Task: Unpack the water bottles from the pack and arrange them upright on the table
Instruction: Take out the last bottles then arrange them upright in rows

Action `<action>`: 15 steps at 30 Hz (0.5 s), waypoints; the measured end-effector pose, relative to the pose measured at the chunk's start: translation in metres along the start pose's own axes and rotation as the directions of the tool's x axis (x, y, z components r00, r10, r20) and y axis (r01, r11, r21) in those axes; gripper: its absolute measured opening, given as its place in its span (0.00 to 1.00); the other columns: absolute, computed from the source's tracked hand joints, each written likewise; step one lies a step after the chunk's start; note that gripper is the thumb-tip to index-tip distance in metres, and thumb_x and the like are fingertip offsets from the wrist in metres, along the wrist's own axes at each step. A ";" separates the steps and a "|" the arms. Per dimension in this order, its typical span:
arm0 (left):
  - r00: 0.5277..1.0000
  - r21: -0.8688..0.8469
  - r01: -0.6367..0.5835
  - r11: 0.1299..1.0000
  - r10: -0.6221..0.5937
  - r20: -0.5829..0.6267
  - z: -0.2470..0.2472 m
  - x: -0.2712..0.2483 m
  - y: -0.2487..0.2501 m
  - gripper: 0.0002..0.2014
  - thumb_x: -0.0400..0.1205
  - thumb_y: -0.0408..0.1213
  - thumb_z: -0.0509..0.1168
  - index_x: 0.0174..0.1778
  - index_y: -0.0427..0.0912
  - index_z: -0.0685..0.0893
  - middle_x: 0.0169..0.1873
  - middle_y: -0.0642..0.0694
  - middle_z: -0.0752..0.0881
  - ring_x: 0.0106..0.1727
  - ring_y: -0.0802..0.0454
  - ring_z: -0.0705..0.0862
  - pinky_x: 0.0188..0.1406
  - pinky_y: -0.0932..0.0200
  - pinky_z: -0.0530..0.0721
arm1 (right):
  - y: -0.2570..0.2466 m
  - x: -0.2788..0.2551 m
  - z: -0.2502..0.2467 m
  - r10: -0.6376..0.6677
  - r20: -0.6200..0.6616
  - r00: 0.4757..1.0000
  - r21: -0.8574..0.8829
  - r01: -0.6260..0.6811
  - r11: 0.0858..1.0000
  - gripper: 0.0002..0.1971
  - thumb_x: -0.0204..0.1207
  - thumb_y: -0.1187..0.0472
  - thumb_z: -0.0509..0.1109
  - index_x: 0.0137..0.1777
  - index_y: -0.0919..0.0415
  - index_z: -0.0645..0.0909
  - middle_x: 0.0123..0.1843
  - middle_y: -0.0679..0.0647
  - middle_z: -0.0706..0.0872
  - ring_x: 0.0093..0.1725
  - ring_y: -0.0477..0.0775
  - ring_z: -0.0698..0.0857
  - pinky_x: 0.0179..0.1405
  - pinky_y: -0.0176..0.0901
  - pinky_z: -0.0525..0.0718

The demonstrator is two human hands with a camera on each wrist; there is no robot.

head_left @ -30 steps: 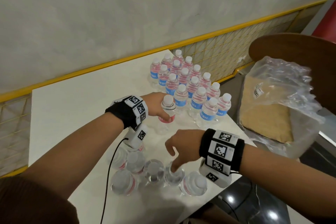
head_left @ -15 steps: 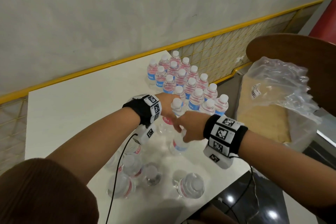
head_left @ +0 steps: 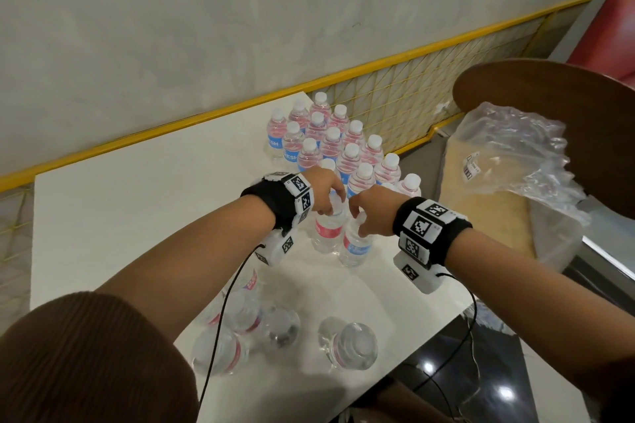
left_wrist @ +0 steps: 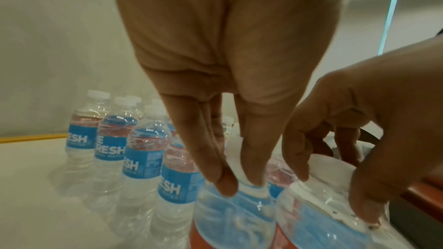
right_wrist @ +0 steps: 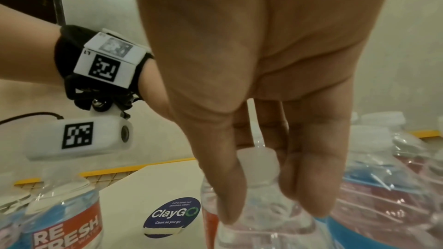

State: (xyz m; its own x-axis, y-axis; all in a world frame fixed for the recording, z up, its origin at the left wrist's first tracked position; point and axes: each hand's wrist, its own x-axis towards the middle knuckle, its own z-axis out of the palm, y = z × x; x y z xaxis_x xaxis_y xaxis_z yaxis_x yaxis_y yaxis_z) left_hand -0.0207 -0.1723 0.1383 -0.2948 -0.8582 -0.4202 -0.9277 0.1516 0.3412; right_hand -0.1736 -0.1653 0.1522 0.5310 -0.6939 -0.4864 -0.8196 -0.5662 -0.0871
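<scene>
right hand (right_wrist: 258,186): fingers pinch the white cap of a bottle (right_wrist: 261,221), upright on the table (right_wrist: 167,177)
left wrist camera (right_wrist: 79,137): up left, above another bottle (right_wrist: 64,222)
ClayGo sticker (right_wrist: 171,217): flat between the two bottles

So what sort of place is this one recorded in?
Probably an office pantry or canteen: a white table bears a ClayGo "Clean as you go" sticker mentioning pantries, with a red padded seat and a wooden chair alongside.

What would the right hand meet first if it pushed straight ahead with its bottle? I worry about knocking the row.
Likely the nearest upright bottle in the arranged group, just beyond the right hand; depth is unclear.
</scene>
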 end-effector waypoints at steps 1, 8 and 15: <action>1.000 0.018 -0.024 1.000 0.023 0.012 0.001 0.000 -0.001 0.20 0.75 0.28 0.70 0.64 0.45 0.85 0.45 0.44 0.82 0.48 0.46 0.84 0.47 0.57 0.80 | 0.001 0.000 0.000 0.007 -0.005 1.000 0.001 -0.007 1.000 0.19 0.73 0.56 0.74 0.63 0.59 0.79 0.58 0.57 0.83 0.49 0.54 0.77 0.43 0.41 0.74; 0.995 0.073 0.033 0.997 -0.026 -0.093 0.008 -0.006 -0.003 0.22 0.76 0.52 0.70 0.64 0.46 0.81 0.54 0.46 0.84 0.55 0.46 0.83 0.49 0.57 0.78 | 0.009 -0.004 0.009 0.098 -0.053 0.994 0.056 -0.095 0.994 0.23 0.73 0.48 0.73 0.61 0.62 0.79 0.57 0.58 0.85 0.55 0.57 0.82 0.45 0.41 0.75; 0.997 -0.061 0.062 0.996 -0.059 0.051 0.004 -0.004 0.010 0.20 0.80 0.42 0.69 0.67 0.40 0.80 0.33 0.47 0.87 0.41 0.48 0.90 0.39 0.60 0.85 | 0.018 -0.008 0.015 0.093 -0.034 0.995 0.089 -0.089 0.992 0.24 0.72 0.56 0.76 0.67 0.55 0.76 0.62 0.58 0.83 0.61 0.58 0.80 0.53 0.45 0.78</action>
State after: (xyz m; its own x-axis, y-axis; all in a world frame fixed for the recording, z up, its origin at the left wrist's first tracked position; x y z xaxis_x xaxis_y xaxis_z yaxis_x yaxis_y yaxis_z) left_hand -0.0300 -0.1649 0.1403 -0.2507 -0.8398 -0.4816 -0.9285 0.0678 0.3651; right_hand -0.1954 -0.1631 0.1416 0.4598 -0.7579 -0.4627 -0.8796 -0.4601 -0.1205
